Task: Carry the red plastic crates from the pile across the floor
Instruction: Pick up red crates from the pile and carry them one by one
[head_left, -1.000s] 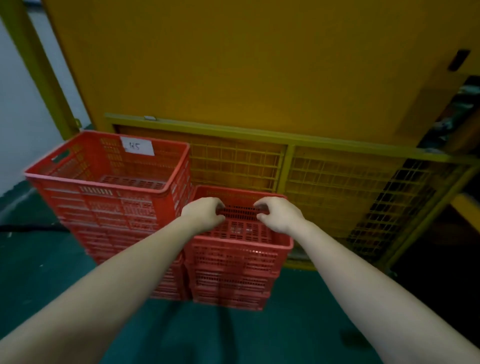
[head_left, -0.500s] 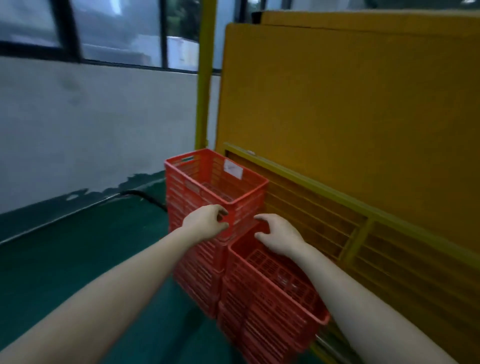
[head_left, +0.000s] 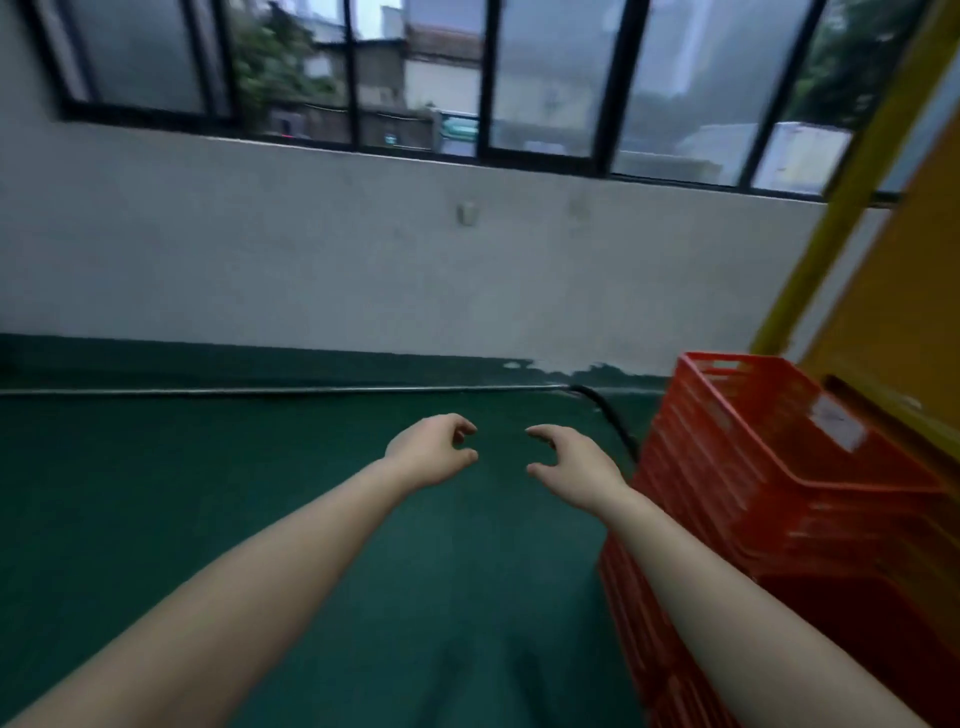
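Observation:
A stack of red plastic crates (head_left: 769, 483) stands on the green floor at the right edge, with a white label on the inside of the top crate. My left hand (head_left: 434, 449) and my right hand (head_left: 571, 465) are stretched out in front of me over bare floor, left of the stack. Both have loosely curled fingers and hold nothing. My right forearm crosses in front of the lower crates.
A grey wall (head_left: 363, 249) with a row of dark-framed windows (head_left: 467, 78) faces me. A black cable (head_left: 608, 415) runs along the wall base toward the crates. A yellow post (head_left: 841, 208) and yellow panel (head_left: 904, 291) rise behind the stack. Green floor (head_left: 208, 493) spreads left.
My view has swung left, from the crates to the wall and windows. Both hands have let go of the lower crate's rim and now hang over bare floor.

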